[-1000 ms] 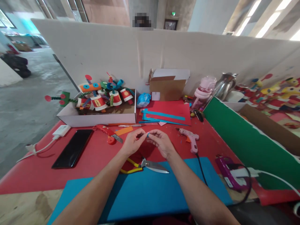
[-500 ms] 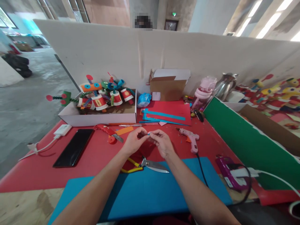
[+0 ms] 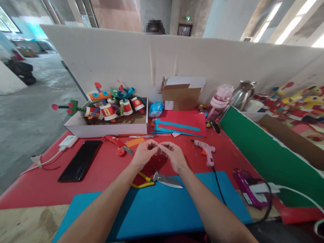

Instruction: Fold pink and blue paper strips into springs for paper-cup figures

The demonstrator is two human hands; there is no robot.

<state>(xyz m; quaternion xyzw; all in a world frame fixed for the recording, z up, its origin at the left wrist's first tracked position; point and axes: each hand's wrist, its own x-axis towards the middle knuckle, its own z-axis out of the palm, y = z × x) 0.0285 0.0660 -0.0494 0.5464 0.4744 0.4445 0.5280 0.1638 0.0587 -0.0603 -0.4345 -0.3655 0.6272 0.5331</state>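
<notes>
My left hand (image 3: 144, 154) and my right hand (image 3: 175, 156) meet above the red table cover, fingertips pinched together. Between them is a small blue piece (image 3: 159, 149), mostly hidden by the fingers; its kind is too small to make out. Just below the hands lie scissors (image 3: 164, 179) with yellow handles, resting partly on a blue sheet (image 3: 157, 209). Left of my left hand are a red utility knife (image 3: 117, 143) with its blade out and an orange paper strip (image 3: 134, 142). A pink glue gun (image 3: 208, 150) lies to the right of my right hand.
A white box (image 3: 108, 129) of paper-cup figures stands at back left, a black phone (image 3: 80, 160) before it. Red and blue paper (image 3: 187, 118) lies behind the hands. A green-sided box (image 3: 265, 155), pink bottle (image 3: 220, 101) and purple corded device (image 3: 249, 189) are on the right.
Both hands stay pinched together, with only slight finger shifts. The blue piece shows less between the fingertips than before. The whole view has shifted slightly.
</notes>
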